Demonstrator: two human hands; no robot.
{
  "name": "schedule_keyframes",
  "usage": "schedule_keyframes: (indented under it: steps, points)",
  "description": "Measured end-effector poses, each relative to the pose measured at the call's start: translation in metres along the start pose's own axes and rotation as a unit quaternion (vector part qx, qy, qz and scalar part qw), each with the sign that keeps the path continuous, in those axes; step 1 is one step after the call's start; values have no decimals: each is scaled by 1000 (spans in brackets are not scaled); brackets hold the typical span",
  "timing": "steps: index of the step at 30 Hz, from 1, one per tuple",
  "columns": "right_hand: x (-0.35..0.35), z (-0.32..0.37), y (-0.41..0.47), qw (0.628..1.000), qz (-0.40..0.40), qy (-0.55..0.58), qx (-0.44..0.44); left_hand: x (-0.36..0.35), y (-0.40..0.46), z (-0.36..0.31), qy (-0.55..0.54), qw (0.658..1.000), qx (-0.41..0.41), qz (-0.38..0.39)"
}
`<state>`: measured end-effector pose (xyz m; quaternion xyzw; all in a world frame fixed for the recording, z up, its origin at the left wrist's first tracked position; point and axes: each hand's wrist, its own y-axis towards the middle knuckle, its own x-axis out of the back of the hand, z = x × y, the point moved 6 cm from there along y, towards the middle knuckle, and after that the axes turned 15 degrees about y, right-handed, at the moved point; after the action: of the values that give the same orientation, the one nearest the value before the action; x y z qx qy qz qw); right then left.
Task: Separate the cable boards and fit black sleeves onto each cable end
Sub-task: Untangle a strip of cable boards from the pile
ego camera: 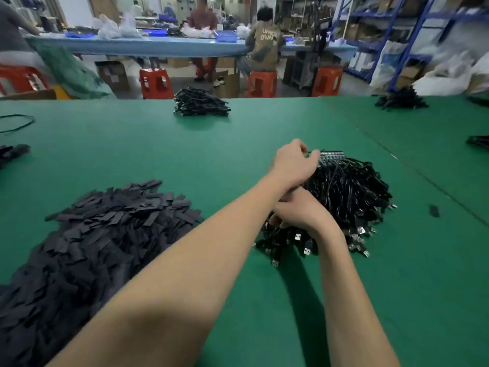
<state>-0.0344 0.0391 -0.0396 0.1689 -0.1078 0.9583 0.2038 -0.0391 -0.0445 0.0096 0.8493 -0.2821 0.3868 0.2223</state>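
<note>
Flanking the hands (293,165): sleeve heap (87,234), cable pile (346,197).

— What is the person wearing on the arms?
— Nothing that shows: both forearms are bare, no sleeve in view.
— And the hands?
— The left hand (292,165) and right hand (301,210) are gloveless, with no ring, watch or band visible.

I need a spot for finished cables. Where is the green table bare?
Bare: between the sleeve pile and the far cable stack; also right of the cable heap. Crowded: around both hands.
</note>
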Motion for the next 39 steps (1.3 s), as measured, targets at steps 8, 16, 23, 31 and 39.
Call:
schedule_keyframes:
  steps: [8, 16, 23, 31, 39]
  points:
    - [20, -8, -16, 990, 125, 45, -37, -37, 20, 15, -200, 970, 101, 92]
    - [49, 3, -25, 993, 33, 113, 7, -44, 16, 25, -345, 923, 156, 61]
    - [78, 18, -40, 971, -76, 217, 72, -9, 11, 30, -377, 920, 69, 83]
    - [101, 43, -60, 921, -241, 229, 204, 41, -7, 89, -424, 897, 47, 116]
    - [83, 61, -62, 881, -395, -143, 217, 59, -36, 122, -446, 878, 36, 173]
